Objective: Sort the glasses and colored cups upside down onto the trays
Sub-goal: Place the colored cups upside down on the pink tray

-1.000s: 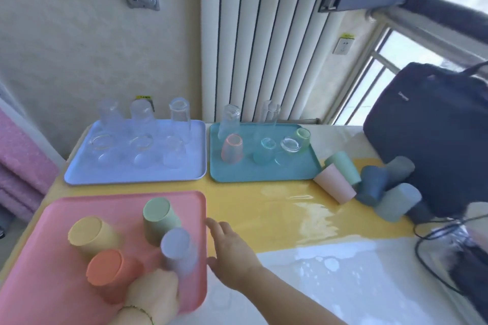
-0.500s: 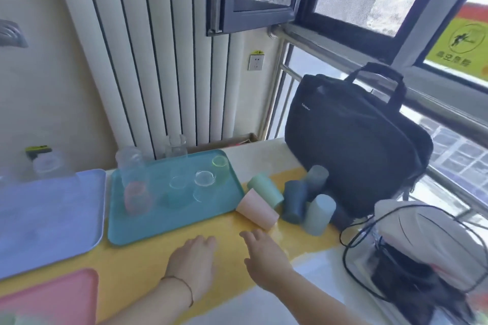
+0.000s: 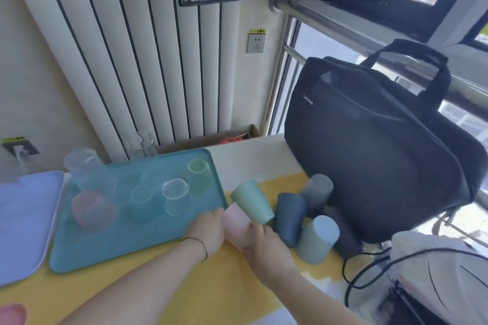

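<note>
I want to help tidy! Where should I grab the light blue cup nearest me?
Grip the light blue cup round its side wall, coming from the near right side. It seems to stand closed end up; the dark blue cup crowds its left, and the black bag sits behind.

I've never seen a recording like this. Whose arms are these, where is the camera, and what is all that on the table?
There is no machine here. A person works with bare hands, and the single camera sits on their head looking down, so the arms enter from the bottom edge. The left hand and right hand meet at a pink cup lying on its side on the yellow table. Whether they grip it yet is unclear. Next to it cluster a green cup, a dark blue cup, a pale blue cup and a grey cup, in front of a black bag. The teal tray holds glasses, and a lavender tray lies left of it.
</note>
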